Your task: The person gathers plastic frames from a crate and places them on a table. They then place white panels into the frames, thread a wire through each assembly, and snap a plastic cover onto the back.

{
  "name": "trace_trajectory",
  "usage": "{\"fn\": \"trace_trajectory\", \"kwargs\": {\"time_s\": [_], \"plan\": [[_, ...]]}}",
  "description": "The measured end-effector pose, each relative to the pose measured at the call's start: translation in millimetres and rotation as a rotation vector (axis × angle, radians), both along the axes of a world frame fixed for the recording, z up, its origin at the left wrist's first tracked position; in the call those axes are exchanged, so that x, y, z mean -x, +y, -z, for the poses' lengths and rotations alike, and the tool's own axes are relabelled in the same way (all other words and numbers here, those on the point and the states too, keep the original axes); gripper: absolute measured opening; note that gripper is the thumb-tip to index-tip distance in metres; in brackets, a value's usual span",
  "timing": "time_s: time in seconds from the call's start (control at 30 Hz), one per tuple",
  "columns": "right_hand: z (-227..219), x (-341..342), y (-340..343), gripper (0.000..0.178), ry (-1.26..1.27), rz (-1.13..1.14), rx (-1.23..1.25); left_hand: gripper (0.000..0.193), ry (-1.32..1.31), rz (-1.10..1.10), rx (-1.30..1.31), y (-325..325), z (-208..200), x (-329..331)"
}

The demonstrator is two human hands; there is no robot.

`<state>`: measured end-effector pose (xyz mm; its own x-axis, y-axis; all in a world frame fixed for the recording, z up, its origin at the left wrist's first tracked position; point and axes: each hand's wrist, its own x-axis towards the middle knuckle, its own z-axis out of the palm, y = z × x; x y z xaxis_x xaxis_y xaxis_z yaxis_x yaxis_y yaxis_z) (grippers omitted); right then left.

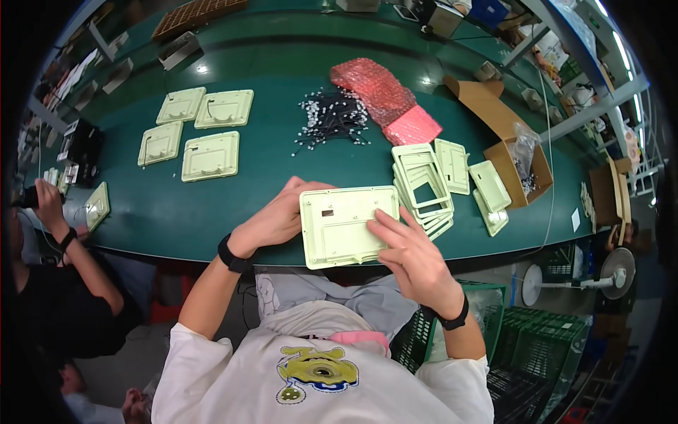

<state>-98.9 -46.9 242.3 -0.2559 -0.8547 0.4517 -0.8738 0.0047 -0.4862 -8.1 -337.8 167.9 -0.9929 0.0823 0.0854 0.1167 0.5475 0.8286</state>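
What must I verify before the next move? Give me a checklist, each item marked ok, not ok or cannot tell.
1. Light-green panel supported: ok, the left hand holds it at its left side.
2. Rectangular cutout uncovered: ok, the fingers of the right hand lie to its right.
3. Whole inner face in view: not ok, the right hand covers part of the right side.
4. Back of the panel undamaged: cannot tell, it faces away.
5. Cable pile at hand: ok, it lies on the table beyond the panel.
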Motion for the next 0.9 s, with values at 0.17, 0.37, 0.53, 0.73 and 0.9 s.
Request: {"fn": "trace_trajectory", "kwargs": {"time_s": [0.17, 0.37, 0.53, 0.73, 0.9], "plan": [[17.7, -5.8, -9.4, 0.021, 0.03, 0.057, -0.036, 0.037, -0.052, 0.028, -0.047, -2.5, 1.9, 6.0], [27.1, -2.0, -12.8, 0.021, 0.032, 0.105, -0.013, 0.04, -0.075, 0.028, -0.084, -2.8, 4.8, 8.1], [29.3, 0.9, -13.8, 0.02, -0.011, 0.1, -0.006, 0.039, -0.005, 0.048, 0.025, -2.2, 16.2, 5.2], [31.9, 1.6, -13.0, 0.019, -0.055, 0.076, -0.022, 0.042, -0.081, 0.078, 0.016, -8.7, 10.4, 3.6], [58.1, 4.0, -11.7, 0.018, -0.057, 0.078, -0.076, 0.055, -0.184, -0.024, 0.036, -27.1, 0.0, -13.9]]}}
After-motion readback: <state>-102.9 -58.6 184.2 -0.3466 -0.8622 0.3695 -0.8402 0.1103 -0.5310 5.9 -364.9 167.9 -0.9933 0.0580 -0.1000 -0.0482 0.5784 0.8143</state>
